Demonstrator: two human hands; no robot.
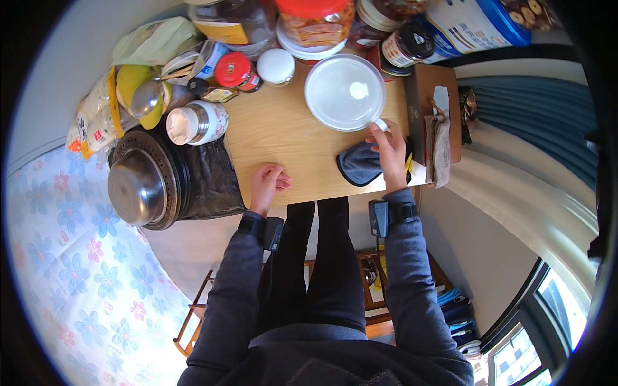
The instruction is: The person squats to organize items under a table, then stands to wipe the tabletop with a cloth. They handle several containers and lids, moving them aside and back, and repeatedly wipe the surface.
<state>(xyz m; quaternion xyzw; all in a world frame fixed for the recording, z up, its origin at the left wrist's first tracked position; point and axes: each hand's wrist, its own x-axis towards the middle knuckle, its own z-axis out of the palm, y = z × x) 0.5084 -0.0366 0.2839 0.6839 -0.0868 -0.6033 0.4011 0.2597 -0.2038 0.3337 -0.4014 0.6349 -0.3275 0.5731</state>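
Observation:
A round white bowl with a translucent lid (338,89) stands on the light wooden table (294,154). My right hand (390,147) has its thumb and fingers at the white handle (380,124) on the bowl's near right side, seemingly gripping it. Beneath that hand lies a folded dark grey cloth (359,161) with a black border. My left hand (270,183) hovers over the table's front edge, its fingers loosely curled with nothing in them. Left of the table's middle, a white patterned jar (212,122) lies or leans with its mouth towards me.
Jars crowd the back, among them a red-lidded jar (233,70) and a white-lidded jar (275,66). A brown box (429,77) borders the right side, a grey cloth (437,149) draped over it. An upturned steel bowl (137,188) rests at left on dark round pans.

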